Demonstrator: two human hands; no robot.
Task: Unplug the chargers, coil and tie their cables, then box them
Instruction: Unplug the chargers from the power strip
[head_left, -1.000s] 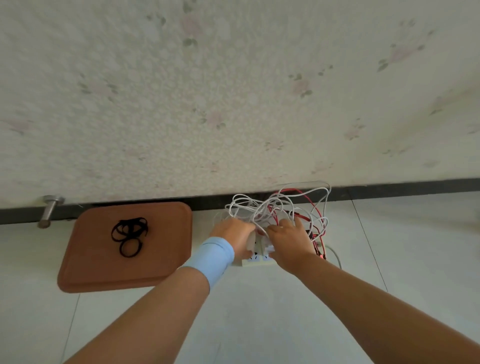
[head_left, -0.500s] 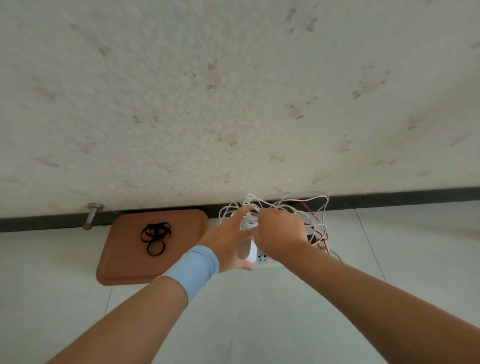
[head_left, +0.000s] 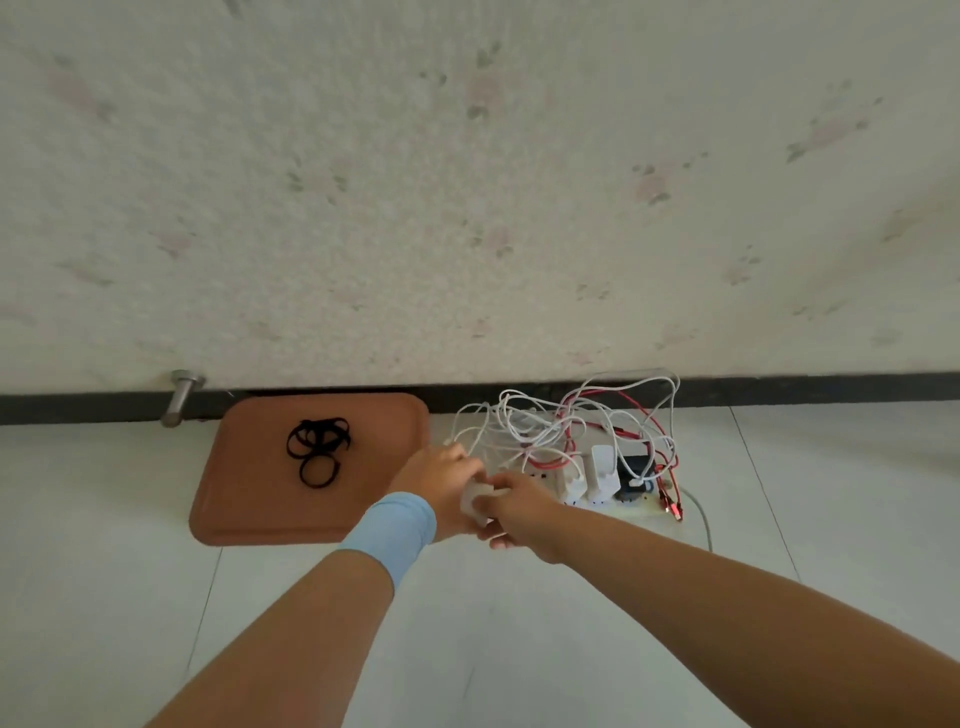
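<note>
Two hands, your left hand (head_left: 441, 480) and right hand (head_left: 519, 506), pinch one white charger (head_left: 475, 503) beside the power strip (head_left: 631, 506), so you seem to be unplugging, and next you must pull its white cable (head_left: 511, 434) from the tangle.

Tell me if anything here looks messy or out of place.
The white and red cables are one loose tangle heaped over the power strip by the wall, so no single lead is easy to follow. The black ties lie neatly on the brown tray. Nothing looks spilled or broken.
</note>
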